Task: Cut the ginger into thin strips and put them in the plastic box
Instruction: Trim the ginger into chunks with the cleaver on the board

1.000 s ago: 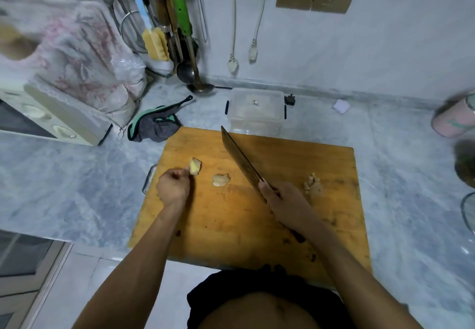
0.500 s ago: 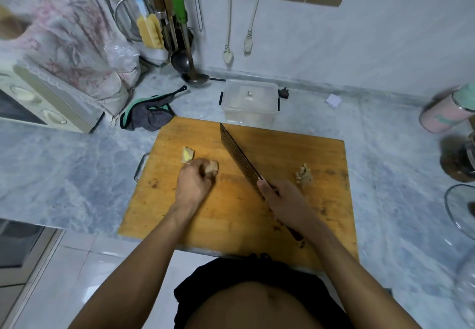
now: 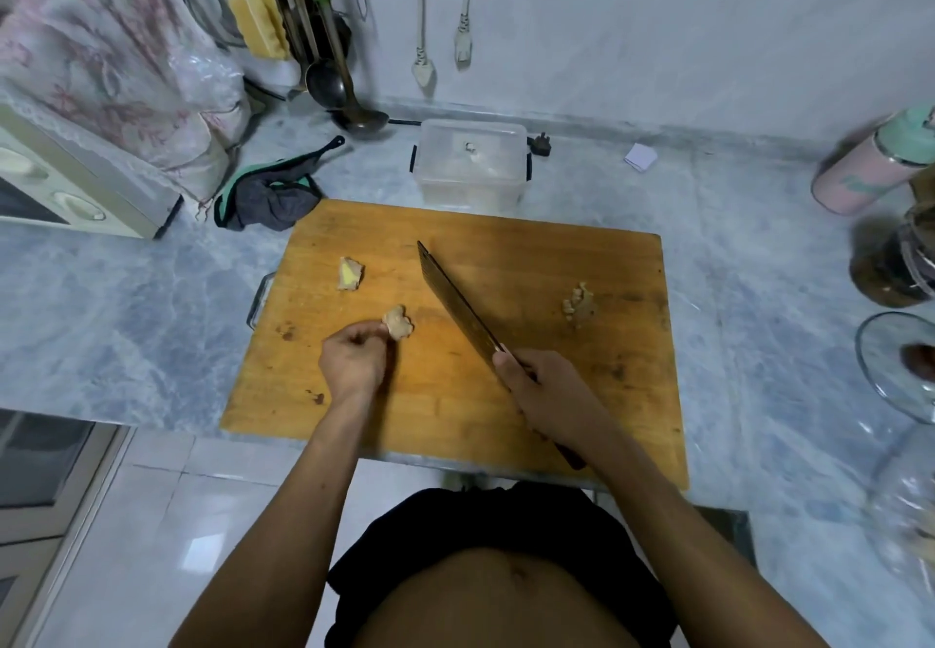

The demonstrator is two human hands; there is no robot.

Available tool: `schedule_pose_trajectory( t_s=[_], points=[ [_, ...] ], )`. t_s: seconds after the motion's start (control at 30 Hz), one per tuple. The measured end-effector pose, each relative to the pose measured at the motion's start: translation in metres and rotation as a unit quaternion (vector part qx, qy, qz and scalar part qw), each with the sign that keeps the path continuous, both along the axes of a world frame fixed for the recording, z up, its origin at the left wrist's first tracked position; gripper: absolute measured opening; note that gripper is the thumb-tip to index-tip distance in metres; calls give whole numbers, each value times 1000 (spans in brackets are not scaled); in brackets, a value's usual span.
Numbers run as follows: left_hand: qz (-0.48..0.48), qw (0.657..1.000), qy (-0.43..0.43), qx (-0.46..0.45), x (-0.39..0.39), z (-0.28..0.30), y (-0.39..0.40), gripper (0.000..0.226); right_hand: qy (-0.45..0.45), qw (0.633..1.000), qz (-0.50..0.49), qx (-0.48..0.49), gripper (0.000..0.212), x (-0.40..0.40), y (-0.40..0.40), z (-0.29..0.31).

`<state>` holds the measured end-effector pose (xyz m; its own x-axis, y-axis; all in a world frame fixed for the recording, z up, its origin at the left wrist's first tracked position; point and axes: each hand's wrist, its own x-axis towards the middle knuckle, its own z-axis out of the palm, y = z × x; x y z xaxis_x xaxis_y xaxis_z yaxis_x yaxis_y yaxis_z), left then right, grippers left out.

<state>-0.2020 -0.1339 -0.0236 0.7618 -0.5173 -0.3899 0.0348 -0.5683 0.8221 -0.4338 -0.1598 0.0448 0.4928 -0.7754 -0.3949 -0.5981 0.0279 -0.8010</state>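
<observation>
Holding a knobbly ginger piece (image 3: 398, 323) at the fingertips of the left hand (image 3: 354, 359), a person stands over a wooden cutting board (image 3: 506, 414) on a marble tabletop (image 3: 126, 303), with the right hand (image 3: 544, 389) wrapped around the handle of a broad cleaver (image 3: 455, 303). The step in hand appears to be positioning: the piece sits at the board's near-left, clear of the blade, and no strips are visible yet.

The cleaver's long axis runs diagonally, its tip pointing away from the person and to the left, toward the lidded plastic box (image 3: 473, 164) that stands on the tabletop just beyond the board's far edge. Whether the blade's edge rests on the board or hangs above it cannot be told. The held ginger is lumpy, with no clear long axis; its bulk juts from the fingers toward the blade.

Two more pieces lie on the board: a cut ginger chunk (image 3: 350, 274) showing a yellow face at far left, and a ginger knob (image 3: 578, 304) well apart to the right of the blade.

The next move likely calls for laying the held piece flat and steady, fingers tucked back, and bringing the cleaver across for thin slices before strips. The box lid looks closed and would need opening first.
</observation>
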Motion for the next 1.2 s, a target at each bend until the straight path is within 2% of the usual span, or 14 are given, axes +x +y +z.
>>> schedule_pose_trajectory(
  t_s=[0.07, 0.13, 0.2, 0.37, 0.5, 0.6, 0.73, 0.9, 1.2],
  points=[
    [-34, 999, -15, -20, 0, 2, 1, 11, 3, 1000, -2, -12, 50, 0, 1, 1],
    [-81, 996, -36, -31, -1, 4, 0, 23, 5, 1000, -3, -21, 54, 1, 2, 1],
    [-87, 994, -45, -40, -2, 6, -3, 24, 2, 1000, 1, -24, 53, 1, 3, 3],
    [-103, 993, 21, -49, -24, 5, -11, 18, 4, 1000, 1, -18, 44, 2, 5, 10],
    [-101, 992, -17, -69, -47, 0, -8, 25, 15, 1000, -9, -12, 47, 5, 11, 10],
    [-138, 987, -69, -41, -51, -1, -5, 32, 18, 999, -27, 7, 51, 6, 14, 9],
    [-214, 961, -174, -28, -53, -2, -2, 35, 19, 999, -39, 10, 49, 5, 17, 12],
    [-233, 939, -248, -47, -59, 3, 3, 30, 25, 999, -17, -14, 49, 3, 16, 18],
    [-328, 892, -310, 10, -53, -2, 6, 39, 33, 999, -5, -14, 48, 5, 17, 23]
  ],
)
